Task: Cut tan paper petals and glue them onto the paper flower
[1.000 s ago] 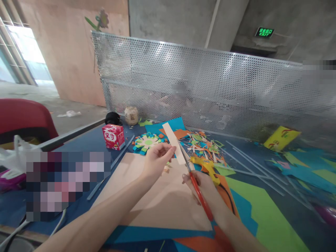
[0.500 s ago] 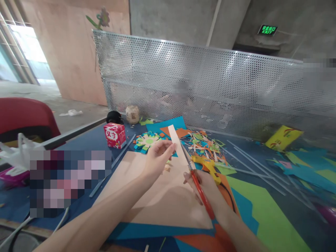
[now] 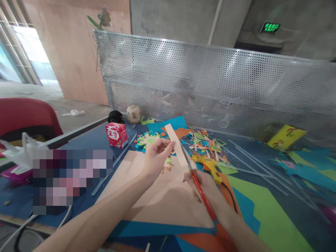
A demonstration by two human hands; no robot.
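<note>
My left hand (image 3: 159,155) pinches the edge of a pale peach paper strip (image 3: 174,138), which slants up and away from me. In my right hand (image 3: 206,190) is a pair of scissors (image 3: 198,187) with red handles, its blades along the strip's right side. Beneath both hands lies a large peach paper sheet (image 3: 147,204) on top of blue paper. A layered paper flower (image 3: 149,140) in cream, green and blue sits just beyond my left hand. The yellow glue gun (image 3: 210,164) rests right beside the scissors.
Paper scraps (image 3: 203,141) are heaped behind the glue gun. Clear glue sticks (image 3: 258,168) and green paper (image 3: 273,206) lie to the right. A red box (image 3: 116,135) and a jar (image 3: 133,114) stand at the back left. A perforated metal panel (image 3: 162,77) borders the table's far side.
The strip's far end has tilted slightly to the left. Both hands keep nearly the same place and grip, and the whole view has shifted a little.
</note>
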